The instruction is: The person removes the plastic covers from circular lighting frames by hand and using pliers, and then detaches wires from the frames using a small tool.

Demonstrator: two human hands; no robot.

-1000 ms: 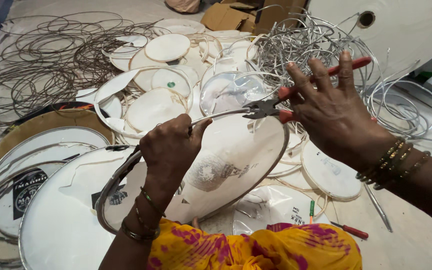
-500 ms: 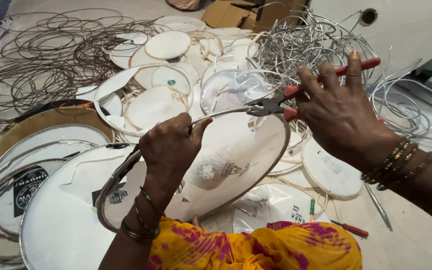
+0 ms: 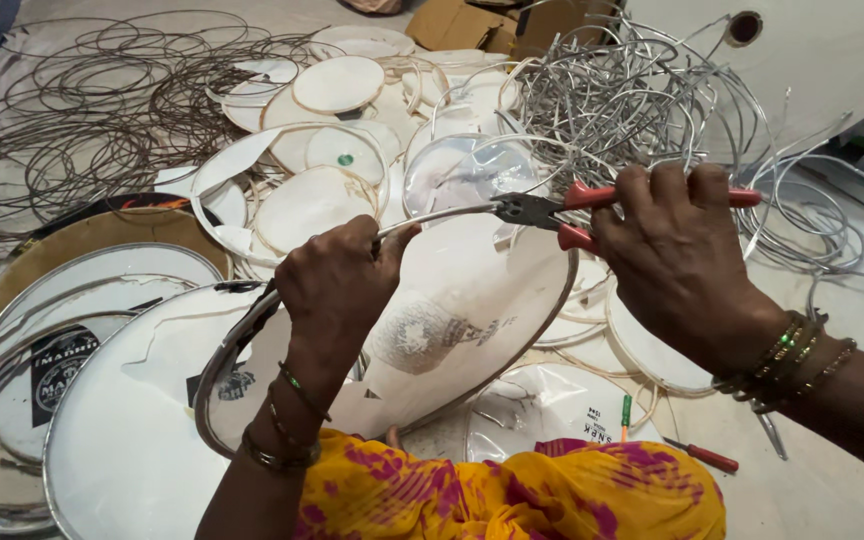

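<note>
1. While the left hand is closed around the metal rim of a round drumhead, holding it tilted up over the lap, the right hand is wrapped shut on the red handles of a pair of pliers.
2. The pliers' dark nose sits right on the upper rim of that drumhead, at the point where a thin silver hoop runs across to the left thumb; whether the nose is fully biting the wire, I cannot tell.
3. Below the wrists, yellow-and-pink cloth covers the lap and hides the drumhead's near edge.
4. Crowding the left side of the floor, larger white drumheads with steel rims lie overlapped, one tucked under the held one.
5. At the far left, a sprawl of dark rusty wire hoops is spread out flat.
6. Straight beyond the hands, small cream skins are heaped together, some ringed with wire.
7. Behind the pliers, a tangled pile of bright silver hoops rises, with loose loops trailing to the right.
8. Near the right knee, a red-handled screwdriver lies on the floor beside a clear skin.
9. Cardboard sits at the far edge.
</note>
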